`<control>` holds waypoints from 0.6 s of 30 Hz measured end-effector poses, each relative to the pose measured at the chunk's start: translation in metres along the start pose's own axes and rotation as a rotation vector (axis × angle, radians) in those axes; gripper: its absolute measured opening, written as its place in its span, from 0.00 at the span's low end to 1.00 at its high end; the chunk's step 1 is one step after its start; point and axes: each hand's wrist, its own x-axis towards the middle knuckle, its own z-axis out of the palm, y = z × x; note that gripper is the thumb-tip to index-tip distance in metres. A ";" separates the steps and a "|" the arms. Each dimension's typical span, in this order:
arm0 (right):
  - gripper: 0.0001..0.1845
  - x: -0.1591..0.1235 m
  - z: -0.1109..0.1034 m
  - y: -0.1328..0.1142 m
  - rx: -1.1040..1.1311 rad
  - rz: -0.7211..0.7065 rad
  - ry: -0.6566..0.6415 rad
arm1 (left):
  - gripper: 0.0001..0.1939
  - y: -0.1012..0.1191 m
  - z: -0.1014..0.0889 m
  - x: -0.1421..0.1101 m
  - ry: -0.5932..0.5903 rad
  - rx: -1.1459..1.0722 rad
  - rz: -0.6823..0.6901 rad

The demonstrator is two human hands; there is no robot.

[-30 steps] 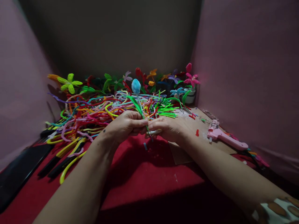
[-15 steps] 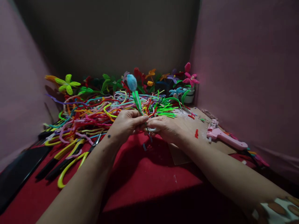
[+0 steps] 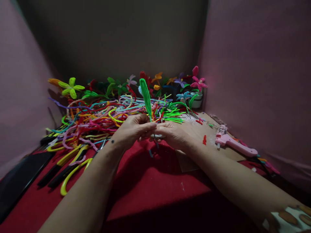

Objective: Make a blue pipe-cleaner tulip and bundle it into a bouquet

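Left hand pinches the stem, right hand a pale band; a slackened thumb could let the green leaf twist.

The flower stands above the left grip, its fuzzy light-blue head mostly hidden behind its leaf. That leaf is long, narrow and bright green with a rounded tip, rising from the pinched fingers and tilting slightly left. The thin stem pokes out below the grip. A pale ring, partly covered, sits under the right grip's fingers, beside the stem.
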 end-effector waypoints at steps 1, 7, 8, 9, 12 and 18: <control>0.11 0.000 0.000 0.000 0.014 -0.012 -0.004 | 0.13 0.001 0.001 0.000 0.027 0.021 -0.002; 0.12 0.000 -0.002 -0.005 0.022 0.013 -0.089 | 0.12 0.002 0.000 0.001 0.034 -0.017 -0.037; 0.12 -0.001 -0.002 -0.006 0.009 0.014 -0.096 | 0.12 0.002 -0.001 0.001 0.021 -0.014 -0.046; 0.11 -0.001 -0.002 -0.007 -0.001 0.015 -0.110 | 0.14 0.002 -0.003 0.000 -0.002 -0.004 -0.056; 0.11 -0.003 -0.002 -0.009 -0.006 0.041 -0.179 | 0.17 -0.001 -0.008 0.000 -0.100 -0.018 -0.089; 0.14 -0.004 -0.003 -0.013 -0.067 0.189 -0.226 | 0.10 -0.014 -0.014 0.001 -0.307 -0.323 -0.241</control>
